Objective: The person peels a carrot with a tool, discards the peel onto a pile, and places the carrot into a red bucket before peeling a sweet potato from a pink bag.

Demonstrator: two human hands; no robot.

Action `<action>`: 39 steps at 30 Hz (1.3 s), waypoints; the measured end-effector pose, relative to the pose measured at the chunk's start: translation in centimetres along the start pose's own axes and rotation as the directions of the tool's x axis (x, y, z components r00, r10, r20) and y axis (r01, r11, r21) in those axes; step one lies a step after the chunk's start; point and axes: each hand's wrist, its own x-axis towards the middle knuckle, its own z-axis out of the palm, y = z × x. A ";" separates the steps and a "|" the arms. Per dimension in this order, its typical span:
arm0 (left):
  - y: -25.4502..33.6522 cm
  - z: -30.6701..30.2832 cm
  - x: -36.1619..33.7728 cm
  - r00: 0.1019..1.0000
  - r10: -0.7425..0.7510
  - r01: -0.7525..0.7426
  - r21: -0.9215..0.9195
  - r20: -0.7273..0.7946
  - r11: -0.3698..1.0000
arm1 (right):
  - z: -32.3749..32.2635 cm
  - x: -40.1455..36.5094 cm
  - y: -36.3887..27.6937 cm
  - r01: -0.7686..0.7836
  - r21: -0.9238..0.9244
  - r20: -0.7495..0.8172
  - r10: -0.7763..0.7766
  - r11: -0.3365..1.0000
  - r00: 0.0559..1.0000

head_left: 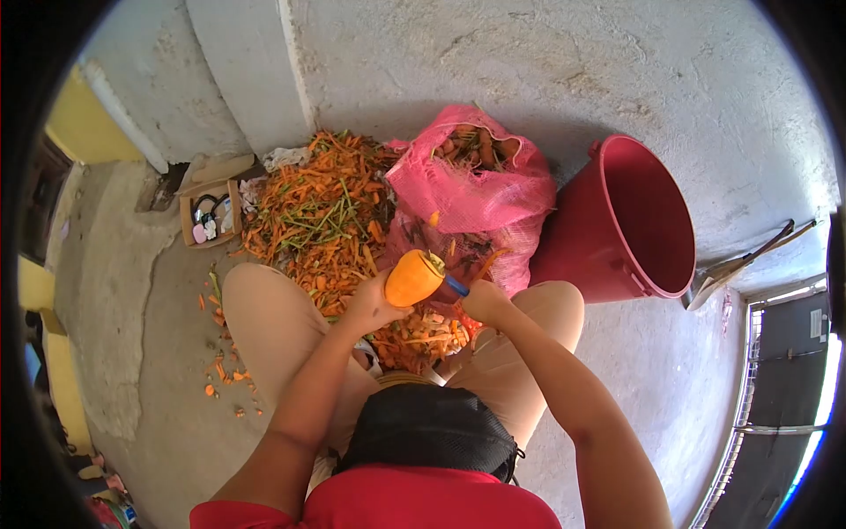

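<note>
In the middle of the head view, my left hand [371, 306] is closed round a thick, peeled orange carrot [411, 282]. The carrot is tilted, its greenish top end pointing up and right. My right hand [486, 302] grips a tool with a blue handle [456, 285] beside that top end; the working end is too small to make out. Below both hands, between my knees, lie orange peels and scraps [423, 339]. Just beyond the hands stands a pink woven sack [476, 198], with dirty unpeeled carrots [476, 148] showing in its mouth.
A large heap of peels and green stalks [322, 216] lies left of the sack. At right, a dark red bucket [573, 220] leans beside it. A small cardboard box [211, 216] holds odds and ends. Long-handled tools [745, 264] rest by the wall at right.
</note>
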 end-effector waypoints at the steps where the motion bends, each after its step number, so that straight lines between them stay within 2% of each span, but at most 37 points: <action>1: 0.2 0.2 -0.1 0.999 -0.052 0.053 -0.042 0.009 0.998 | 0.2 0.2 0.3 0.002 0.011 -0.001 -0.002 1.000 1.000; 5: -0.3 0.1 0.0 0.970 -0.222 0.239 -0.254 0.095 0.937 | -0.1 1.6 0.0 0.017 0.075 0.059 -0.022 0.997 0.998; 9: 0.5 -1.0 0.0 0.900 -0.342 0.429 -0.407 0.271 0.807 | -1.1 1.7 0.2 0.151 0.021 0.101 -0.152 0.988 0.983; 11: 0.4 -1.2 0.0 0.889 -0.321 0.435 -0.384 0.327 0.814 | -1.6 1.4 0.3 0.193 -0.038 0.120 -0.187 0.980 0.975; 15: 0.6 -1.2 0.0 0.845 -0.310 0.488 -0.392 0.435 0.780 | -1.7 1.8 1.5 0.189 -0.018 0.181 -0.183 0.982 0.966; 18: -0.7 -0.9 -0.5 0.826 -0.164 0.535 -0.656 0.540 0.532 | -2.3 1.9 1.1 0.236 0.001 0.205 -0.231 0.972 0.951; 21: -0.4 -1.0 -0.5 0.825 -0.058 0.530 -0.734 0.562 0.425 | -3.4 1.4 0.2 0.249 0.014 0.239 -0.245 0.968 0.940; 24: -0.2 -0.9 -0.9 0.780 -0.253 0.618 -0.640 0.572 0.457 | -3.6 1.3 0.0 0.250 -0.025 0.258 -0.235 0.968 0.937; 27: -0.2 -0.6 -0.7 0.867 -0.245 0.446 -0.459 0.434 0.768 | -3.1 1.5 0.7 0.247 -0.056 0.254 -0.226 0.967 0.941; 30: 0.3 -1.5 -0.5 0.734 -0.288 0.616 -0.423 0.615 0.665 | -2.5 0.8 0.8 0.207 -0.026 0.254 -0.194 0.978 0.948; 33: -0.8 -1.7 -0.7 0.708 -0.128 0.641 -0.555 0.694 0.531 | -2.4 -0.1 0.5 0.240 0.047 0.198 -0.245 0.970 0.949; 36: -0.1 -1.6 -0.6 0.685 -0.253 0.658 -0.431 0.683 0.617 | -1.7 0.5 1.4 0.262 0.056 0.189 -0.268 0.963 0.945; 39: 2.9 -1.2 -0.2 0.756 -0.347 0.547 -0.246 0.555 0.800 | -1.3 0.9 1.9 0.237 0.026 0.157 -0.238 0.971 0.958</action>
